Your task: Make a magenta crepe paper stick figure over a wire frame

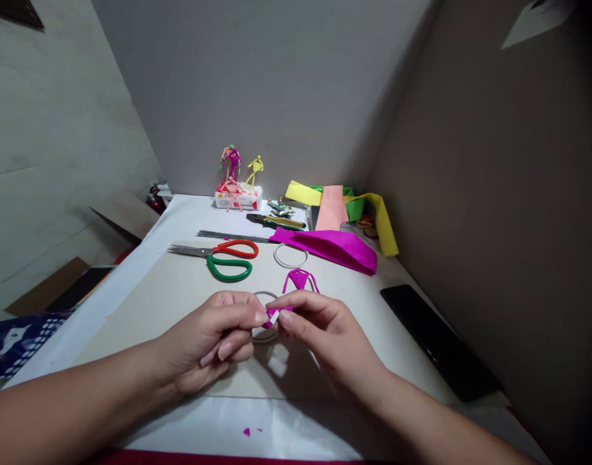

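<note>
Beyond the scissors, a white-and-red pack carries small figures: a yellow one stands at its right, a purple one with other colours close about it stands at its left, and a peach one is at its front, legs hanging down over the side. What the pack holds inside cannot be told. Nearer than the scissors and a little to their right, both hands meet at a purple piece. Thumb and forefinger of the left hand press together on one end, the other fingers curled inward; the right hand pinches the opposite end between thumb and fingertips, closed down to the piece's thickness. A white patch shows between the two grips. Right of the scissors lie a white ring, a grey ring partly covered by the hands, and a purple cutout. Beyond the scissors lie wires, pliers and a purple sheet; a phone lies well to the right of the scissors.
</note>
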Tool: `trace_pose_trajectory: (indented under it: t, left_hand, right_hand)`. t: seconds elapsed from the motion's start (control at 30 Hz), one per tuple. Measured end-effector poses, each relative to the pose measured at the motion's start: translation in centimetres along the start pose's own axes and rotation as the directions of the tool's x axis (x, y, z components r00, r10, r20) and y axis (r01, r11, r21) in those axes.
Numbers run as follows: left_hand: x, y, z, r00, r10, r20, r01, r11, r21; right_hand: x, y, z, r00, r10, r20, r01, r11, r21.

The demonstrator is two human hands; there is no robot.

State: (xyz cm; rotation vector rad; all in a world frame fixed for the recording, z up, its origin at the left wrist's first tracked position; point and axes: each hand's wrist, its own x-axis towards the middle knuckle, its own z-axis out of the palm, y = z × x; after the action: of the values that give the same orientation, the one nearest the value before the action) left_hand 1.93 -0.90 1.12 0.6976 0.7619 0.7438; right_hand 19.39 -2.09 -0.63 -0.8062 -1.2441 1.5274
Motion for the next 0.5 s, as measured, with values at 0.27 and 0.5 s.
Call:
trace_pose_trajectory:
  t: [0.27,0.5]
  left_hand:
    - [0.11,-0.16,-0.22,0.998,0.053,-0.023,-0.054,0.998,-0.025]
    - [0.24,-0.47,-0.12,1.0,0.004,0.012,-0.004,1.0,-0.013]
  right_hand:
    - [0.01,0.21,-0.69,0.977,-0.147,-0.157,0.11,0.968,-0.224]
    - [-0.05,-0.31,-0.02,0.924,-0.383,-0.018,0.339,0.839,-0.426]
